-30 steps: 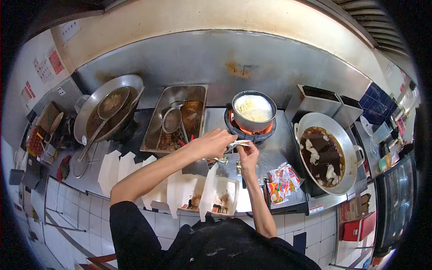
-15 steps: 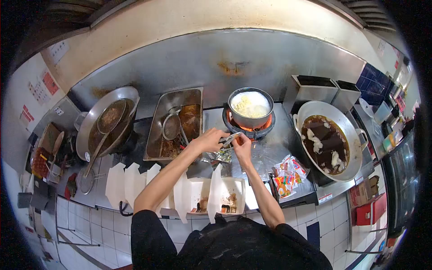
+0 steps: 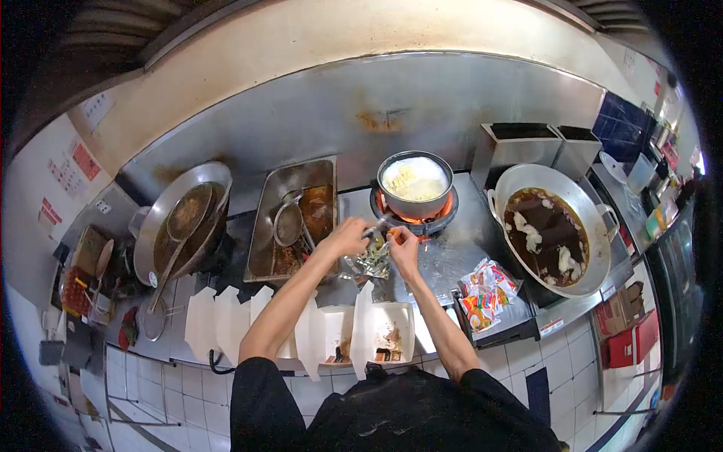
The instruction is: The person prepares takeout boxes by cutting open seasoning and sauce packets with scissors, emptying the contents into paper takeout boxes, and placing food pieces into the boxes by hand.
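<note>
Above the counter in the head view, my left hand (image 3: 349, 237) is closed on a slim metal tool that looks like scissors (image 3: 379, 224), blurred at its tip. Close beside it, my right hand (image 3: 404, 250) pinches a small sachet (image 3: 392, 235) with some orange on it; the fingers cover most of it. A heap of shiny foil scraps (image 3: 373, 263) lies just below both hands. Beyond them, a pot (image 3: 416, 197) of pale noodles in foamy white liquid sits on a lit burner (image 3: 429, 226). Colourful sachets (image 3: 486, 295) lie to the right.
Open white cartons (image 3: 392, 331) line the counter's front edge, some with food bits inside. A wok (image 3: 520, 181) of dark oil stands right, another wok (image 3: 147, 248) left. A metal tray (image 3: 260, 218) holds a strainer (image 3: 288, 224). Two metal bins (image 3: 520, 154) stand behind.
The view has shifted slightly. My hands stay close together, with the metal tool's tip now blurred and angled more upward. More of the foil heap shows below them.
</note>
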The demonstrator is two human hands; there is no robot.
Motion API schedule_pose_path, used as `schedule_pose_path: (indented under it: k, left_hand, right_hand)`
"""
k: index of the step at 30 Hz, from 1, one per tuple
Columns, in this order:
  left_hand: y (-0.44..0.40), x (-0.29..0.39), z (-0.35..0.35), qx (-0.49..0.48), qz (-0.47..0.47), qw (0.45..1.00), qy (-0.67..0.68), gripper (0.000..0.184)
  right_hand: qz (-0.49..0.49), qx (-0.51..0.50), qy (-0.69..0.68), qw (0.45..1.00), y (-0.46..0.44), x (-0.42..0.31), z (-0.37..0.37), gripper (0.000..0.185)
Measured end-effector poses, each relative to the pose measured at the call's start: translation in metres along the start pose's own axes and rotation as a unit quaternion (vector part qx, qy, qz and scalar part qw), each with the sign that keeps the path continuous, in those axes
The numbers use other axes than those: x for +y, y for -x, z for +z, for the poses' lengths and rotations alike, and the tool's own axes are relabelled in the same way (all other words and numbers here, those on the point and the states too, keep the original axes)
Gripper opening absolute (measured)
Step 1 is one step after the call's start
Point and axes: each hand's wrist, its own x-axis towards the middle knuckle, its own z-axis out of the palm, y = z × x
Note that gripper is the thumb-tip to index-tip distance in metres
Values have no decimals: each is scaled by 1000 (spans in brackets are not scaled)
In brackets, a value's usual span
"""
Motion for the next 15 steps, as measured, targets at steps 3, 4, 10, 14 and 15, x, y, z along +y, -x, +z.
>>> schedule_pose_path:
  k: [3, 4, 10, 14, 15]
  left_hand:
    - [3, -28, 19, 30, -81, 993, -84, 32]
    - [4, -35, 26, 13, -139, 983, -121, 29]
    - [-2, -27, 98, -47, -110, 969, -215, 15]
    - [-6, -44, 148, -17, -82, 963, -255, 10]
    - [-3, -47, 152, -24, -86, 974, -207, 15]
  right_hand:
    - [-23, 59, 50, 997, -1, 2, -13, 10]
    - [-24, 63, 49, 997, 0, -3, -18, 10]
    - [-3, 88, 14, 996, 4, -5, -37, 9]
    - [-3, 78, -91, 993, 14, -33, -47, 11]
    - [7, 72, -126, 989, 15, -34, -49, 12]
